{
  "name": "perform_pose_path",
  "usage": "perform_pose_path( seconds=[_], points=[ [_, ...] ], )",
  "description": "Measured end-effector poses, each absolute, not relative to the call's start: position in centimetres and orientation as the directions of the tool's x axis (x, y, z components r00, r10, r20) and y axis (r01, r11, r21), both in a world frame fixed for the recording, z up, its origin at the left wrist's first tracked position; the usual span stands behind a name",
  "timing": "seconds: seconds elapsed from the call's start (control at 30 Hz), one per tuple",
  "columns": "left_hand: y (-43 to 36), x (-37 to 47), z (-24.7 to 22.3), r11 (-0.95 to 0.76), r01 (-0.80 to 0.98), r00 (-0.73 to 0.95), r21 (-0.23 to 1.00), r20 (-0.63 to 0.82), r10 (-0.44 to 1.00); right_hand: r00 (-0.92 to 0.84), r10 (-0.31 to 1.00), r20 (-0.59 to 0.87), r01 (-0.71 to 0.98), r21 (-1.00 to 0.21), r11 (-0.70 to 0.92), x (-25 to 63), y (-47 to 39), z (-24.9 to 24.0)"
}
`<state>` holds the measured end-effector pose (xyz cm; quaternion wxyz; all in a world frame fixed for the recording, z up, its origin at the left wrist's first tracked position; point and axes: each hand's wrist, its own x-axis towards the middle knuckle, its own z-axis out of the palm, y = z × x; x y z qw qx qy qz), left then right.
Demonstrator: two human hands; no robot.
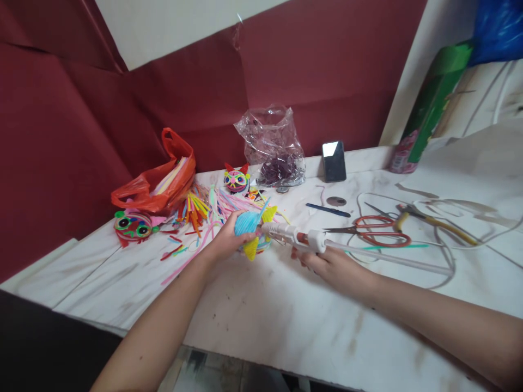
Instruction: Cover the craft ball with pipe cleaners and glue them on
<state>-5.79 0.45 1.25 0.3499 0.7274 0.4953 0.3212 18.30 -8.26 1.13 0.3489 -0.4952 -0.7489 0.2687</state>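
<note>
My left hand [229, 235] is wrapped round a pipe-cleaner figure [247, 223], a light blue ball with yellow pointed pieces sticking out at its side. In my right hand [316, 260] is a white hot glue gun [294, 237], gripped below its body, with a long glue stick [388, 258] trailing out of its back. The gun's nozzle points at the blue figure, close to the yellow pieces. Whether the tip touches it I cannot tell. Part of the figure's lower side is hidden behind my fingers and the gun.
Left lie a pipe-cleaner animal head [133, 227], an orange plastic bag [163, 188] and loose pipe cleaners [196, 209]. Behind are another head [236, 179], a clear bag [273, 152] and a phone [334, 162]. Scissors [379, 231], pliers [441, 224], cords and a blue craft knife [328, 210] lie right.
</note>
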Motion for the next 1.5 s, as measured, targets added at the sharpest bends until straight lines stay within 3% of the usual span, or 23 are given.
perform_pose_path(
  seconds=[1.33,1.5],
  points=[
    [0.6,-5.74,1.15,-0.267,0.473,0.303,0.84,0.13,0.944,-0.294,0.935,0.199,0.544,-0.77,0.334,18.6,-8.21,0.62],
    [0.71,-5.86,1.02,-0.266,0.468,0.304,0.843,0.129,0.944,-0.28,0.929,0.244,0.529,-0.768,0.361,18.56,-8.16,0.41]
  ],
)
